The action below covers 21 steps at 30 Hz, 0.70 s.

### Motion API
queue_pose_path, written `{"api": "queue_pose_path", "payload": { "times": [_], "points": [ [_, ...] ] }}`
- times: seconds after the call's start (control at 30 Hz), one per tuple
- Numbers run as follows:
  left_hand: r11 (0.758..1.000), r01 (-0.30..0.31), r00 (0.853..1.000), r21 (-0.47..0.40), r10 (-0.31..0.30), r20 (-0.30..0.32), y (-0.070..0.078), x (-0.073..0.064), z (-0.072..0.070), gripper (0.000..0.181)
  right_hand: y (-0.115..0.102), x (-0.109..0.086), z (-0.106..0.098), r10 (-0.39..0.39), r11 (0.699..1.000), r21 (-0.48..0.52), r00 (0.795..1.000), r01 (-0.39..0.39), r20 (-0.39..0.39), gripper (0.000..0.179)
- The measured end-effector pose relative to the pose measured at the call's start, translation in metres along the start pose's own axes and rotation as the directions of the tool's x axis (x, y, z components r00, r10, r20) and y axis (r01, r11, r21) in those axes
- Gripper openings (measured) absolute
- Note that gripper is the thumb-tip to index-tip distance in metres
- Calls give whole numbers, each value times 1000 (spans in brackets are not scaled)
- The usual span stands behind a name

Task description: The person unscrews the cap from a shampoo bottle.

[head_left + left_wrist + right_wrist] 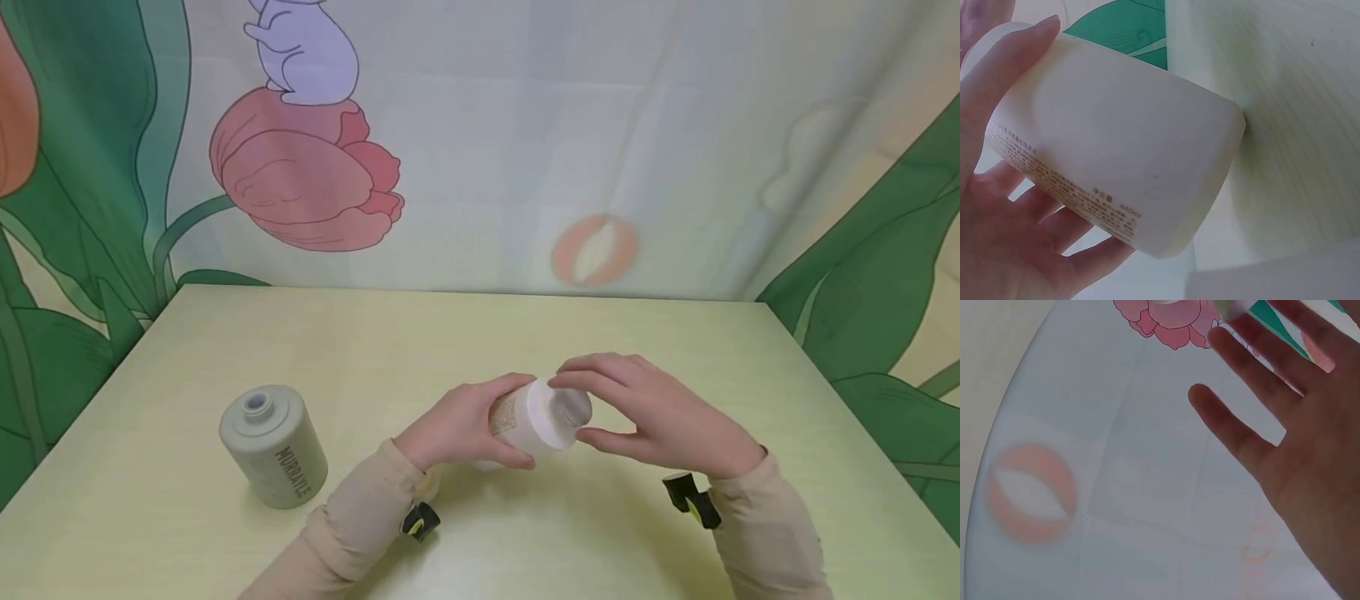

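Observation:
A white bottle (pixel 517 417) lies tilted in my left hand (pixel 468 425), its capped end up and to the right. Small brown print runs along its side in the left wrist view, where my fingers (pixel 1100 259) and thumb wrap around the bottle (pixel 1116 137). At the bottle's white cap (pixel 558 414), my right hand (pixel 648 412) has its thumb and fingertips spread about the cap's edges. The right wrist view shows several fingers (pixel 1235 428) extended and apart, with part of a white object (pixel 1235 305) at the top edge. My right thumb is hidden there.
A grey-green bottle (pixel 276 450) marked MURRAYLE stands upright to the left on the pale table (pixel 375 350), with an open neck. Behind the table hangs a cloth (pixel 480 167) printed with flowers and leaves. Black wrist cameras (pixel 422 522) sit at both sleeves.

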<state>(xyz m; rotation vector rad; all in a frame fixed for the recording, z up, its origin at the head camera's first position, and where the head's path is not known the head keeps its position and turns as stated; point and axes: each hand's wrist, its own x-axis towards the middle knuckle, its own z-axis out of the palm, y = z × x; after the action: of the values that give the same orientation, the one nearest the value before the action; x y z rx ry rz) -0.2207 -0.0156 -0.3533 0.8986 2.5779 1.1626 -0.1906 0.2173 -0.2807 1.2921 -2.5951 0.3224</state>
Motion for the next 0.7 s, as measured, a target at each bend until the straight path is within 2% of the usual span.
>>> {"api": "queue_pose_path", "payload": {
  "times": [0.13, 0.2, 0.37, 0.57, 0.7],
  "points": [
    [1000, -2, 1000, 1, 2, -4, 0, 1, 1, 74, -2, 1, 2, 117, 992, -44, 993, -118, -27, 45],
    [1000, 5, 1000, -6, -5, -3, -1, 0, 2, 75, -2, 1, 5, 128, 989, -71, 991, -131, -48, 41],
    [1000, 19, 1000, -15, -19, 7, -2, 0, 4, 75, -1, 0, 8, 45, 993, -101, 996, -53, -81, 31],
    [1000, 22, 1000, -3, -21, 10, -2, 0, 4, 75, -1, -2, 3, -32, 997, -67, 999, 30, -32, 39],
    [1000, 28, 1000, 2, -28, 4, -2, 1, 3, 75, -1, -1, 0, -21, 998, -62, 1000, 20, -17, 45]
  ]
}}
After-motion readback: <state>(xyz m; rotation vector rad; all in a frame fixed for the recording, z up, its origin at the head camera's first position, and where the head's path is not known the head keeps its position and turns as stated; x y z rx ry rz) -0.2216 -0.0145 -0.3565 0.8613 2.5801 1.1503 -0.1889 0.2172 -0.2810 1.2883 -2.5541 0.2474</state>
